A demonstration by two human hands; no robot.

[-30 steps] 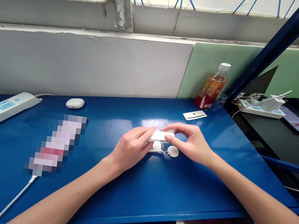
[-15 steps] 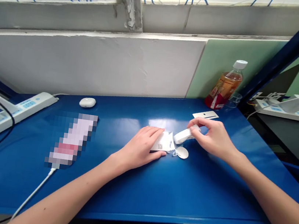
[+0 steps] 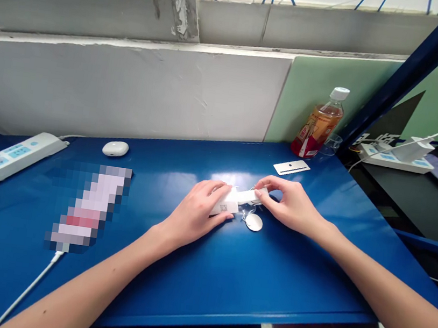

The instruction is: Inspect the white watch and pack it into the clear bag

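1. Gripped a small white packet (image 3: 226,207) in the left hand (image 3: 195,215), fingers curled over its top and thumb along its near edge, low on the blue table (image 3: 226,284), about the middle of it.
2. Pinched a slim white piece (image 3: 250,196) between thumb and fingertips of the right hand (image 3: 292,206), closed on it right at the packet's right end.
3. Noted a round white disc (image 3: 253,222) lying flat on the table, just near of the slim white piece, between the two hands.
4. Noted a white card (image 3: 292,167) farther off to the right, and a bottle (image 3: 319,125) of brown drink standing at the far right corner.
5. Noted a white oval case (image 3: 116,148) at the far left, apart from both hands, and a power strip (image 3: 12,154) at the left edge.
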